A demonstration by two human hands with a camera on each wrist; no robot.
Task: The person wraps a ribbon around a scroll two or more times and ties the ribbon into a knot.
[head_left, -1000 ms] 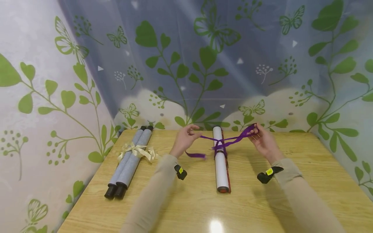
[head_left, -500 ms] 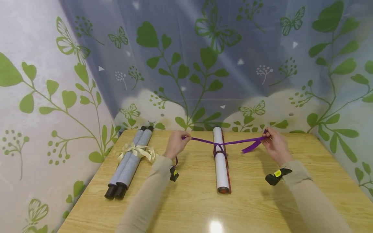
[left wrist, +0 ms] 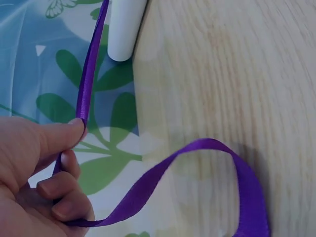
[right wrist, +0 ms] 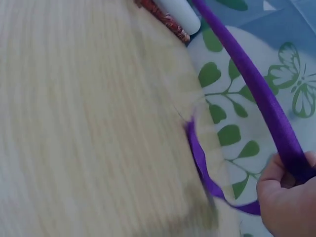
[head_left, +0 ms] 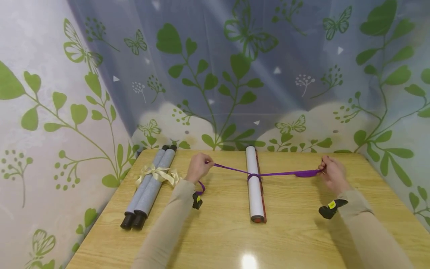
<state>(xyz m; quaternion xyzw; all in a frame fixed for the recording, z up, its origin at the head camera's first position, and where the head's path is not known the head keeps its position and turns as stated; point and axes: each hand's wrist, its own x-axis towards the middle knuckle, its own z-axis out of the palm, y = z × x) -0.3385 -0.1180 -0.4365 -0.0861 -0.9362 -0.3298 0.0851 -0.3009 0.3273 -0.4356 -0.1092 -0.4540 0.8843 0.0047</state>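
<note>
A white roll [head_left: 256, 198] with a dark end cap lies lengthwise on the table, a thin red-brown patterned roll [right wrist: 168, 23] along its right side. Round its middle passes a purple ribbon [head_left: 279, 173], crossed into a small tight knot on top. My left hand [head_left: 198, 167] pinches one end between thumb and forefinger, and the loose tail loops down below, as the left wrist view shows. Far to the right, my right hand [head_left: 332, 173] grips the other end, its frayed tail hanging free in the right wrist view. Both stretches of ribbon run nearly straight from the knot.
Two grey rolls [head_left: 154, 183] with black ends lie side by side at the left of the wooden table [head_left: 215, 239], tied with a cream ribbon bow [head_left: 158, 173]. Behind the table hangs a leaf-patterned curtain [head_left: 208, 74].
Both hands have moved apart, the right one farther, and slightly toward the near side. The loose purple loop over the white roll has drawn tight into a small knot.
</note>
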